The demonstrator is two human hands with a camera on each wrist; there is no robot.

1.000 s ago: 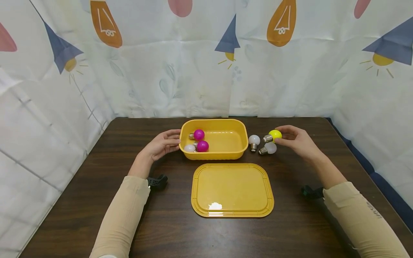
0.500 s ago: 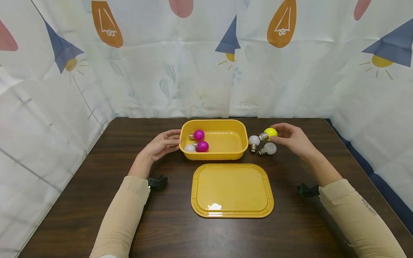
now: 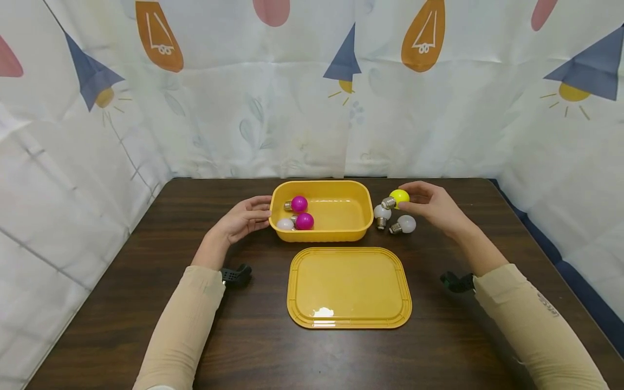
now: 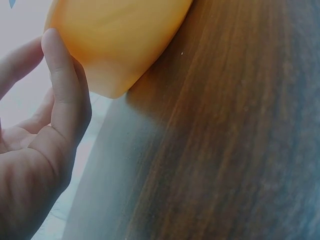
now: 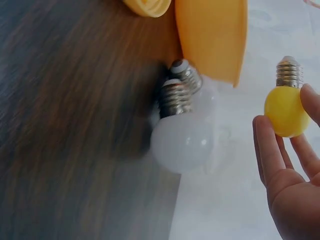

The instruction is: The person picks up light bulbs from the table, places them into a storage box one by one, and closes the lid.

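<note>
In the head view, your right hand (image 3: 431, 206) pinches the yellow light bulb (image 3: 401, 196) by its glass, at the right of the yellow tub (image 3: 322, 236). There the bulb partly covers the nearer white bulb (image 3: 382, 212). The right wrist view, however, shows it raised, apart from both loose bulbs, with your thumb on one side and fingers on the other. This view makes the two white bulbs overlap, while from the head you see the second white bulb (image 3: 407, 223) lying separately.

Your left hand (image 3: 244, 219) touches the left end of the tub with relaxed fingers, thumb and fingers slightly apart; the left wrist view shows only the outer wall there. Only the head view shows the tub's inside: two magenta bulbs (image 3: 305, 221) and one white bulb beside them (image 3: 285, 224). Nearer to you, the flat yellow lid (image 3: 349, 287) lies on the wooden table (image 3: 244, 336).
</note>
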